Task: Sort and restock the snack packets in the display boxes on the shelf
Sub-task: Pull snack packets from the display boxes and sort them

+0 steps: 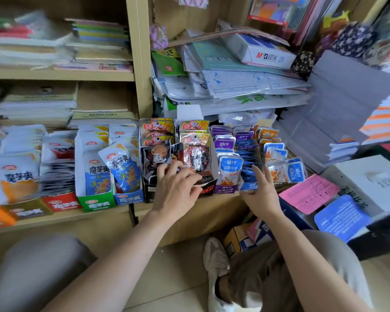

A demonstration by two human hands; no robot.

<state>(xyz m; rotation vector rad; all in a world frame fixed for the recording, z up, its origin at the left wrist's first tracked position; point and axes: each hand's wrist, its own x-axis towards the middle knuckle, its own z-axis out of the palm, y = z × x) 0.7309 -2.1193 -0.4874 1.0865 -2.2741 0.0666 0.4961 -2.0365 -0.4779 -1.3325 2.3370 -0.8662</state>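
Note:
A row of snack display boxes stands on the wooden shelf (65,219). My left hand (176,190) reaches into the black box (149,190), fingers curled over its dark packets (154,157), beside a red-and-black packet (196,156). My right hand (261,192) rests with straight fingers against the tightly packed row of blue packets (248,154), between the purple box (225,189) and the orange-and-blue packets (277,158). To the left, white packets fill the blue box (128,199), the green box (97,202) and the red box (61,202); one blue-printed packet (122,167) leans askew.
Loose papers and a white carton (257,52) are heaped above the boxes. Paper stacks (347,109) rise at right, with a pink sheet (309,193) and a blue card (342,218) below. My shoe (216,260) and a small carton (236,239) are on the floor.

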